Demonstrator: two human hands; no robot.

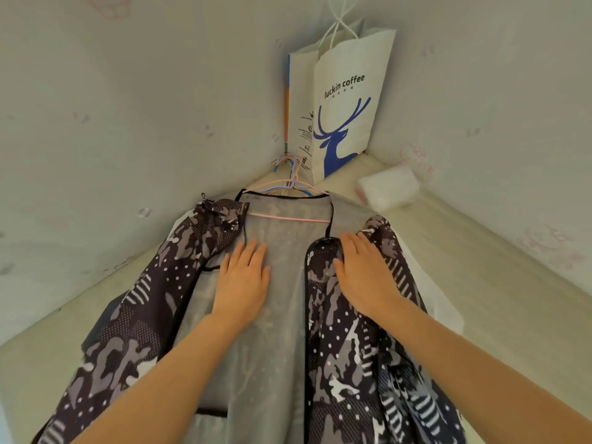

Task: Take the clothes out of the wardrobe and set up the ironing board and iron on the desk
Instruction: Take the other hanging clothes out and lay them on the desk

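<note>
Pale corner surface carries the patterned jacket [134,331], hangers [288,218] just beyond my left hand [243,280] and right hand [365,280], both spread flat on it, gripping nothing, probably to smooth it

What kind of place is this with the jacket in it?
Probably the inside of a wardrobe: close pale walls meet in a corner, a camouflage-print jacket lies on thin hangers, and a Luckin Coffee paper bag is stowed at the back.

- I see a white luckin coffee paper bag [349,100] upright in the far corner, blue deer on its front.
- Right of it, a white wrapped pack [389,187] lies by the wall [496,91].
</note>
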